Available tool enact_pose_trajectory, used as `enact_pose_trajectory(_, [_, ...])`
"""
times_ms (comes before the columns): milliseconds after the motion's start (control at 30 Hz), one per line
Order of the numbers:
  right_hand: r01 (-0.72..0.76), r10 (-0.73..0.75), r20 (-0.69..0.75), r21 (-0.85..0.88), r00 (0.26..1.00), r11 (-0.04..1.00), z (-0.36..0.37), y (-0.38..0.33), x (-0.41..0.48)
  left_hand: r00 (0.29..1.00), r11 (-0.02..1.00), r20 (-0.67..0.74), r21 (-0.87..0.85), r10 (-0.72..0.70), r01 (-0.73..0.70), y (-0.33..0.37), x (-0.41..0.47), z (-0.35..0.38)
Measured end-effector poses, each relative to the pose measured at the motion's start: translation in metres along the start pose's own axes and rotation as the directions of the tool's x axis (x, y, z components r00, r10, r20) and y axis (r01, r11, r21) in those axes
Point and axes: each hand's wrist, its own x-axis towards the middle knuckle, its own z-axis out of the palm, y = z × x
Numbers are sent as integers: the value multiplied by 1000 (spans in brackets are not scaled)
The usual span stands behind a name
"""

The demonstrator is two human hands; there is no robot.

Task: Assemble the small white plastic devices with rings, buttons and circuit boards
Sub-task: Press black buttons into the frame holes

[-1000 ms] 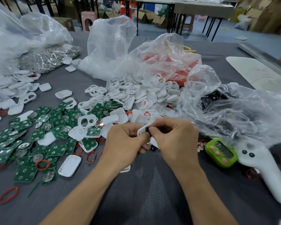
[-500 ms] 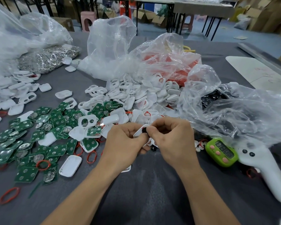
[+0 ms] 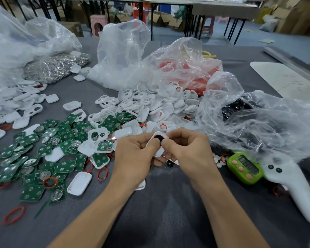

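My left hand (image 3: 132,153) and my right hand (image 3: 188,149) meet above the grey table, both gripping one small white plastic shell (image 3: 158,151). A black button (image 3: 158,138) sits in the shell's opening with a red ring edge showing, and both thumbs press beside it. Green circuit boards (image 3: 43,153) lie scattered to the left. A heap of white shells (image 3: 159,104) lies just behind my hands. Loose red rings (image 3: 102,173) lie on the cloth near my left wrist.
Clear plastic bags hold red rings (image 3: 191,72), black buttons (image 3: 238,108) and metal parts (image 3: 55,67). A green timer (image 3: 245,168) and a white handheld controller (image 3: 293,185) lie at the right. More white shells (image 3: 11,102) are piled far left.
My hands have lifted slightly and tilted the shell up, so the black button in its opening shows more plainly. Everything on the table stays where it was.
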Motion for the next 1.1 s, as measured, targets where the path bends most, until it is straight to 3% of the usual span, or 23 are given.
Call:
enact_pose_trajectory(67, [6, -7, -37, -15, 999, 1000, 0, 0, -1, 999, 999, 39, 32, 8, -9, -1, -1, 1])
enact_pose_trajectory(200, [76, -96, -110, -171, 989, 982, 0, 2, -2, 990, 942, 64, 306, 126, -139, -6, 1, -6])
enact_pose_trajectory(300, [125, -170, -143, -277, 975, 953, 3, 4, -3, 992, 957, 26, 262, 120, -122, -5, 2, -6])
enact_pose_trajectory(400, [83, -107, -97, -225, 990, 971, 9, 6, -2, 993, 971, -45, 220, 111, -98, -7, 4, -6])
enact_pose_trajectory(500, [56, -79, -72, -282, 994, 958, 12, 8, -2, 995, 981, -68, 183, 76, -62, -5, 5, -6])
enact_pose_trajectory(667, [9, -26, -132, -135, 991, 991, 7, 5, -1, 994, 972, 86, 222, 63, -81, -6, 6, -6])
enact_pose_trajectory(800, [39, -46, -98, -71, 994, 997, 10, 4, -1, 993, 976, -2, 185, 120, -118, -5, 6, -5])
enact_pose_trajectory(900, [59, -70, -136, -83, 988, 995, 16, 6, 0, 991, 963, 14, 233, 133, -132, -5, 4, -7])
enact_pose_trajectory(1000, [94, -107, -159, -88, 981, 992, 20, 7, -2, 988, 999, 152, 37, -18, 13, 2, 2, -10])
enact_pose_trajectory(1100, [180, -259, -222, -320, 940, 930, 29, 6, -2, 943, 947, 275, -205, -186, 247, 7, 7, -19])
